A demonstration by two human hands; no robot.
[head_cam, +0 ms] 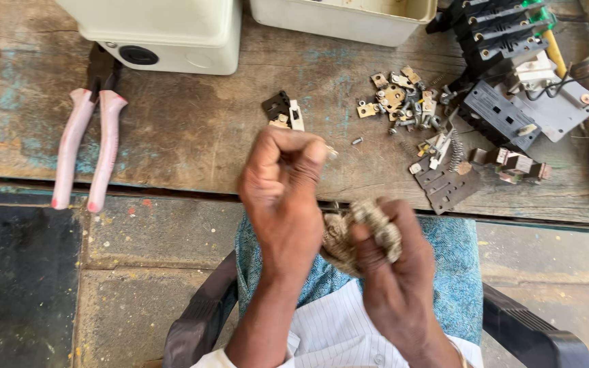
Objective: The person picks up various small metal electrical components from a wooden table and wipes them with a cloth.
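My left hand [284,194] is closed, with the fingertips pinching a small metal piece [332,152] near the front edge of the wooden bench [192,129]. My right hand [390,272] sits lower, over my lap, gripping a wad of grey, frayed cloth [359,228]. The two hands nearly touch. A small black and white contact part [283,111] lies on the bench just beyond my left hand.
Pink-handled pliers [86,146] lie at the left. A heap of small brass and steel parts and screws [403,102] sits right of centre, with springs and a brown plate [448,184]. Black switch blocks [506,41] and a grey base are at the far right. White boxes [165,31] stand behind.
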